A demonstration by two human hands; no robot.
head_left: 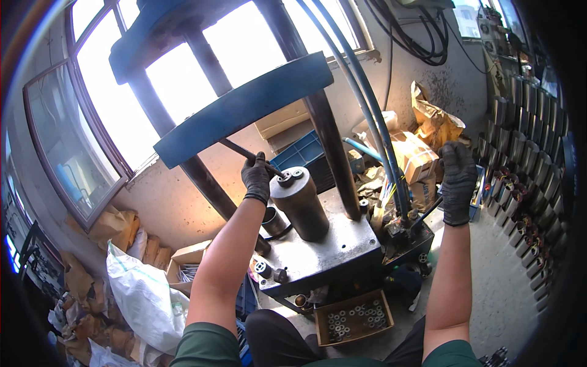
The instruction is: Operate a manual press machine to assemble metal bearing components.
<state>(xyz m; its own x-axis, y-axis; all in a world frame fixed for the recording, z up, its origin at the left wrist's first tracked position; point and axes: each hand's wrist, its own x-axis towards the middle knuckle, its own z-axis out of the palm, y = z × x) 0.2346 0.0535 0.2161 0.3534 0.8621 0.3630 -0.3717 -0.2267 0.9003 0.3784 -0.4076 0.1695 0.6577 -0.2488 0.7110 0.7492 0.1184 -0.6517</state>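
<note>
My left hand (pixel 255 177), in a dark glove, is closed round a dark metal rod (pixel 237 148). The rod slants from below the blue press plate (pixel 244 101) down to the top of a grey metal cylinder (pixel 301 205). That cylinder stands upright on the steel press table (pixel 342 235), with small round fittings on its top face. My right hand (pixel 458 183), also gloved, is raised at the right with its fingers curled. A thin dark lever (pixel 428 211) rises from the hydraulic valve (pixel 400 232) and meets this glove; the grip itself is partly hidden.
A short hollow sleeve (pixel 272 221) and small round parts (pixel 263 269) sit on the table. Below its front edge lies a cardboard box (pixel 354 333) of metal rings. Dark press columns (pixel 333 153) flank the cylinder. Hoses (pixel 373 110) hang at right, near stacked metal cylinders (pixel 520 153).
</note>
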